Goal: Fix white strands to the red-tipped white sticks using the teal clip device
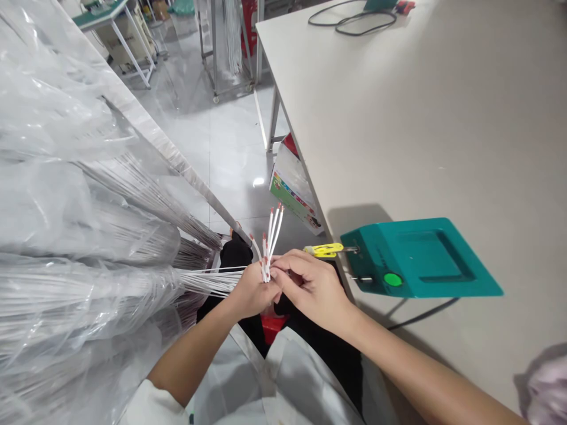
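Observation:
A bunch of thin white wires (pixel 275 229) with reddish, copper-coloured ends stands up out of my left hand (pixel 254 289), which is closed around it. The wires run left from that hand into a plastic-wrapped bundle (pixel 208 280). Close against it, my right hand (pixel 312 283) pinches with thumb and forefinger at the base of the wire ends; what sits between those fingertips is hidden. Just beyond the right hand, a yellow clip (pixel 325 249) is attached to the teal tester box (pixel 385 254), which has a round green button (pixel 392 280).
Wire bundles in clear plastic (pixel 88 289) hang along the left side on a metal rail (pixel 177 162). A pale table (pixel 420 130) fills the right, with a black cable (pixel 354 20) at its far end. A printed carton (pixel 296 189) stands on the floor (pixel 230 153) beside it.

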Demonstrator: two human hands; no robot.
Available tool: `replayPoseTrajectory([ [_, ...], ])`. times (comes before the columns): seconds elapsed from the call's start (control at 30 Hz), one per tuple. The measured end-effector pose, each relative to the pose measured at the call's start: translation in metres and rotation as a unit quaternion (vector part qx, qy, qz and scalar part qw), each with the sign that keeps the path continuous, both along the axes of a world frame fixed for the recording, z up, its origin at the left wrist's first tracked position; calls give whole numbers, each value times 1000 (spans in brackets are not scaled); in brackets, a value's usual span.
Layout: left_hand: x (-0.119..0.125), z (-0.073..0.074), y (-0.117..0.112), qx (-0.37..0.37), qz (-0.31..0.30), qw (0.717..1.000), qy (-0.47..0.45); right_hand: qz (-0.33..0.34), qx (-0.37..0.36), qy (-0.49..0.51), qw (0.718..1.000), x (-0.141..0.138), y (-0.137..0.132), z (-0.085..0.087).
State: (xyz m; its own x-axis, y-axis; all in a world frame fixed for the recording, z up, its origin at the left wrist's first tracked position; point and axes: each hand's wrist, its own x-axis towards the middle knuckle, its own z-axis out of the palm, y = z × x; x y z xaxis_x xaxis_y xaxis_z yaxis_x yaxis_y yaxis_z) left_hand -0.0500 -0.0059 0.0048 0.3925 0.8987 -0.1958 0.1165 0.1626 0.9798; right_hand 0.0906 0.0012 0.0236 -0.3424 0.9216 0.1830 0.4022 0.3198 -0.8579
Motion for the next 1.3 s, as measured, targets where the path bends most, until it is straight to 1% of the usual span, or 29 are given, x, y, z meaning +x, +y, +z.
replayPoseTrajectory([
  [0.13,-2,-1,0,6,-25,999,37,33,-14,-1,999,1,3,-1],
  [0.2,-2,0,0,6,-33,999,32,45,-11,-11,999,1,3,-3],
  [0.23,-2,1,0,2,-32,999,24,40,-10,-18,999,0,3,-5],
  [0.3,-1,3,0,-16,-23,1000,1,1,-15,-19,1000,-1,1,-9],
  [0.37,-2,5,-1,-41,-8,999,-30,-44,-23,3,999,-2,-1,-13],
  [0.47,-6,4,-3,-68,14,995,-79,-70,-10,43,997,-2,-3,-15],
  [0.5,-8,2,-4,-82,38,992,-91,-72,-3,51,996,-1,-3,-14],
  [0.53,-10,0,-4,-100,79,987,-102,-74,5,57,996,-1,-3,-14],
  [0.6,-13,-4,-4,-130,209,962,-120,-74,18,58,995,-1,-2,-13],
  [0.63,-13,-6,-4,-132,274,944,-126,-69,23,53,996,-1,-2,-12],
  [0.67,-13,-7,-4,-125,321,930,-129,-62,28,47,997,-2,-3,-13],
  [0.7,-13,-7,-4,-112,345,923,-130,-53,31,40,997,-3,-3,-13],
  [0.73,-12,-6,-3,-98,349,923,-129,-42,33,35,998,-5,-4,-15],
  [0.77,-11,-5,-4,-89,336,929,-128,-31,37,31,998,-6,-5,-16],
  [0.87,-5,-1,-5,-85,263,954,-112,0,53,19,998,-8,-8,-21],
  [0.9,-4,1,-6,-83,252,959,-105,12,56,14,998,-7,-8,-21],
  [0.93,-3,1,-7,-78,251,960,-98,20,59,9,998,-6,-8,-21],
  [1.0,-1,3,-7,-63,275,956,-86,17,68,5,998,-3,-6,-17],
  [1.07,-1,5,-7,-52,302,950,-64,-16,85,11,996,0,-4,-11],
  [1.1,0,6,-8,-52,305,949,-50,-38,87,17,995,1,-2,-8],
  [1.17,2,9,-9,-55,300,952,-27,-61,70,35,995,2,0,-2],
  [1.23,4,12,-10,-51,293,955,-11,-61,38,62,996,2,2,1],
  [1.3,6,13,-11,-41,285,958,8,-53,29,79,995,2,3,1],
])
